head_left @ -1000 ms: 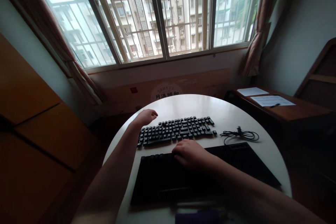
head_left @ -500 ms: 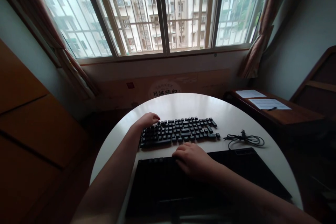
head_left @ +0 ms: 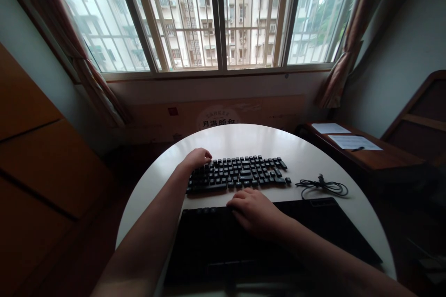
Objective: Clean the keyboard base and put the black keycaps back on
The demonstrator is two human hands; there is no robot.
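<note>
Black keys lie in rows like a keyboard on a round white table. My left hand rests at their far left corner, fingers curled down onto the outer keys; anything it may hold is hidden. In front lies a flat black keyboard base with a few keys along its far left edge. My right hand lies on this base near its far edge, fingers bent together, fingertips close to the front row of keys.
A coiled black cable lies on the table right of the keys. A dark wooden side table at right carries papers and a pen. Beyond are a barred window, curtains and a cardboard panel.
The view has shifted a little, so the table sits slightly differently in frame. Both hands stay almost where they were, the left at the keys' corner, the right on the base.
</note>
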